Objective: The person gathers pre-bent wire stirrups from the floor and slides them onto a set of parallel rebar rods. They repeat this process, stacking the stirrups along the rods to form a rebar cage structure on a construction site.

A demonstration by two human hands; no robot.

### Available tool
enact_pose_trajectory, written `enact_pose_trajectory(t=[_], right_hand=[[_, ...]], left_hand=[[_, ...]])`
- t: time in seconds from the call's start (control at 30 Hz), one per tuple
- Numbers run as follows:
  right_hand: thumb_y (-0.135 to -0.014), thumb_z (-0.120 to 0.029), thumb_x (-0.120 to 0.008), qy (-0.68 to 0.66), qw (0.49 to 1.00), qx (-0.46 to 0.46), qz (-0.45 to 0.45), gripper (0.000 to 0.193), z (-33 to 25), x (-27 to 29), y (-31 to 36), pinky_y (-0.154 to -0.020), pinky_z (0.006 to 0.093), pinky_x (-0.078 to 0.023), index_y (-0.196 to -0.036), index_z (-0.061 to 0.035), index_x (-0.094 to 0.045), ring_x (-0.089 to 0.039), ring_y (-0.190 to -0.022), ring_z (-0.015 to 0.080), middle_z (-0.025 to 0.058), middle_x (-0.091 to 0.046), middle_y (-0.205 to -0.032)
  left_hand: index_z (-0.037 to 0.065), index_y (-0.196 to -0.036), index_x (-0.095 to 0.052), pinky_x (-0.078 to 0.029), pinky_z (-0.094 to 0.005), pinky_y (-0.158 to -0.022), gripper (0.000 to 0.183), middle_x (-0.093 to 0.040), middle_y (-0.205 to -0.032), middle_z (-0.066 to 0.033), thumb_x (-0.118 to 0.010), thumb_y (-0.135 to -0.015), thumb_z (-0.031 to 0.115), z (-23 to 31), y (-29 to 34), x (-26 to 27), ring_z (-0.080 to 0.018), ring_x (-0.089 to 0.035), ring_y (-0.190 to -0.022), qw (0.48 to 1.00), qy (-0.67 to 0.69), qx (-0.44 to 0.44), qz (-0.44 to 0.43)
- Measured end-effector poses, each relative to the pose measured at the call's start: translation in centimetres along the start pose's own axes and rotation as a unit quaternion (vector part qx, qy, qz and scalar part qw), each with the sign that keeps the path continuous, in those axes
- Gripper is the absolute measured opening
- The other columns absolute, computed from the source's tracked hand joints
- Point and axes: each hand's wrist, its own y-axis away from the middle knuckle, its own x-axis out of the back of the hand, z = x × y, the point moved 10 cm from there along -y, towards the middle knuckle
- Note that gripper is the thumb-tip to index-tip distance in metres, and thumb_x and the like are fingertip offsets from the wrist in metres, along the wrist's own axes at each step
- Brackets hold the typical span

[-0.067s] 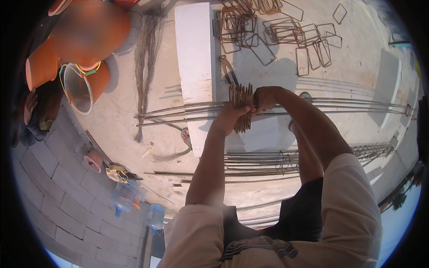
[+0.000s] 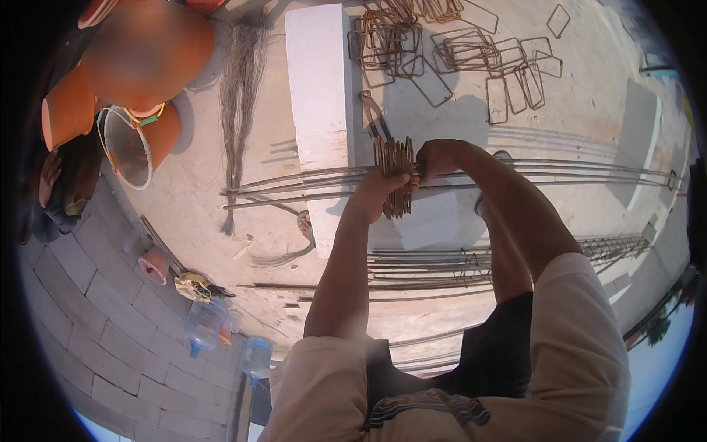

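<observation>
A tight bundle of rusty steel stirrups (image 2: 396,152) hangs around several long steel bars (image 2: 294,178) that run left to right. My left hand (image 2: 373,193) is closed on the bundle's near left side, thumb lying across the rings. Just right of the bundle, my right hand (image 2: 440,159) is closed at the bars with its fingers curled. What it grips is hidden by the hand. Beneath the bars at the left lies a long white block (image 2: 318,81). A pair of long-handled pincers (image 2: 375,116) lies beyond the bundle.
Loose stirrups (image 2: 464,51) lie piled at the far side. Thin tie wire (image 2: 243,96) is spread left of the block. Orange buckets (image 2: 70,110) and another person's hand (image 2: 50,173) are at the left. More bars (image 2: 427,265) lie nearer me, by water jugs (image 2: 202,324).
The stirrup bundle and my left hand sit very slightly further left in the picture, as does the white block. The gap beside my right hand looks a little wider.
</observation>
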Motion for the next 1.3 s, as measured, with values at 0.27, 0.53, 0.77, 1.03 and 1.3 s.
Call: enact_pose_trajectory(t=[0.27,0.53,0.77,1.03,1.3], right_hand=[[-0.077,-0.03,-0.068,-0.019,0.986,0.061,0.153,0.032,2.3,3.9,4.0,-0.082,0.0412,-0.05,-0.095,-0.0051,-0.073,-0.063,-0.092,0.0339,0.0136,-0.067,-0.091],[-0.081,-0.027,-0.065,-0.056,0.929,0.085,0.356,0.024,3.5,7.0,7.0,-0.085,0.0424,-0.047,-0.091,-0.0056,-0.07,-0.06,-0.096,0.0329,0.0137,-0.065,-0.091],[-0.086,-0.022,-0.062,-0.303,0.865,-0.061,0.395,0.026,4.3,-0.8,10.9,-0.082,0.045,-0.05,-0.103,-0.0032,-0.065,-0.063,-0.094,0.0355,0.0159,-0.064,-0.104],[-0.085,-0.015,-0.058,-0.189,0.813,-0.124,0.536,0.027,2.4,-1.2,12.0,-0.079,0.0469,-0.053,-0.11,-0.0039,-0.056,-0.062,-0.094,0.037,0.0182,-0.056,-0.11],[-0.082,-0.011,-0.057,-0.092,0.885,-0.149,0.431,0.023,3.3,-3.5,10.0,-0.078,0.0464,-0.053,-0.104,-0.0016,-0.058,-0.062,-0.091,0.0366,0.0167,-0.051,-0.105]], left_hand=[[-0.001,-0.119,-0.054,-0.054,-0.0379,-0.087,0.032,-0.066,-0.104,-0.0132,-0.062,-0.091,0.01,0.3,-1.2,-1.3,-0.0259,-0.065,-0.1,1.0,-0.015,-0.008,-0.019],[-0.001,-0.127,-0.051,-0.05,-0.0378,-0.089,0.038,-0.065,-0.11,-0.0129,-0.057,-0.092,0.011,-0.2,-3.8,-2.5,-0.0243,-0.062,-0.105,0.999,-0.035,-0.015,0.005],[0.003,-0.127,-0.051,-0.05,-0.0419,-0.083,0.042,-0.065,-0.105,-0.02,-0.058,-0.087,0.016,3.7,1.7,-2.7,-0.032,-0.064,-0.097,0.872,-0.413,-0.074,0.253],[0.009,-0.122,-0.056,-0.039,-0.0474,-0.098,0.042,-0.054,-0.127,-0.0142,-0.063,-0.081,0.012,7.7,6.8,0.7,-0.0346,-0.049,-0.12,0.552,-0.706,-0.242,0.372],[0.007,-0.111,-0.061,-0.038,-0.0502,-0.094,0.034,-0.057,-0.112,-0.0095,-0.059,-0.077,0.009,5.4,6.0,1.8,-0.0313,-0.051,-0.112,0.559,-0.752,-0.164,0.31]])
